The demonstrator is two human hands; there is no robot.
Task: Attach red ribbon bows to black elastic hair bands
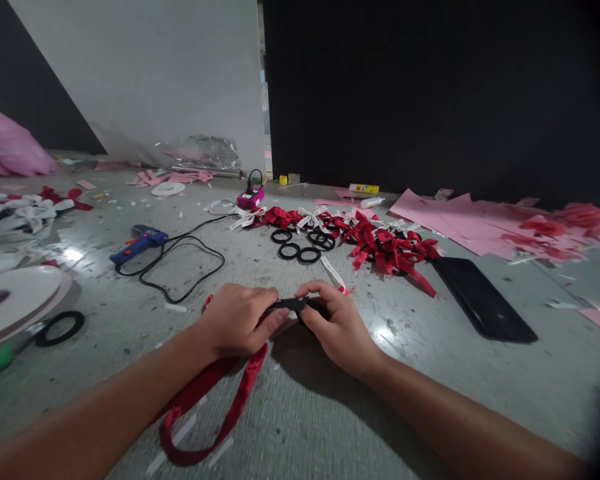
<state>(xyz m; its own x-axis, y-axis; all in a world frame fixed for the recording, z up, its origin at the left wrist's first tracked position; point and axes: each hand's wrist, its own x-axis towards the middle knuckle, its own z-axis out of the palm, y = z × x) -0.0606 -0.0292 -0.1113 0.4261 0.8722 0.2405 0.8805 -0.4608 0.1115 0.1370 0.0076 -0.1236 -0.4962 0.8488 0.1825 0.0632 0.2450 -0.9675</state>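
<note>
Both hands meet low over the grey floor: the left hand (pixel 237 320) and right hand (pixel 333 327) are curled shut, pinching a black hair tie (pixel 296 305) between their fingertips. A red ribbon (pixel 215 400) trails from under the left hand back toward the body. Bare floor lies open just to either side. Ahead sit loose black rings (pixel 300 252) and a heap of red bows (pixel 385 247); a dark phone (pixel 483 298) lies right, a blue glue gun (pixel 139 243) left. Whether the ribbon is gripped is hidden.

Glue gun (pixel 139 241) left of elastic rings (pixel 300 245); phone (pixel 483 298) right; ribbon bows (pixel 380 243) behind.
</note>
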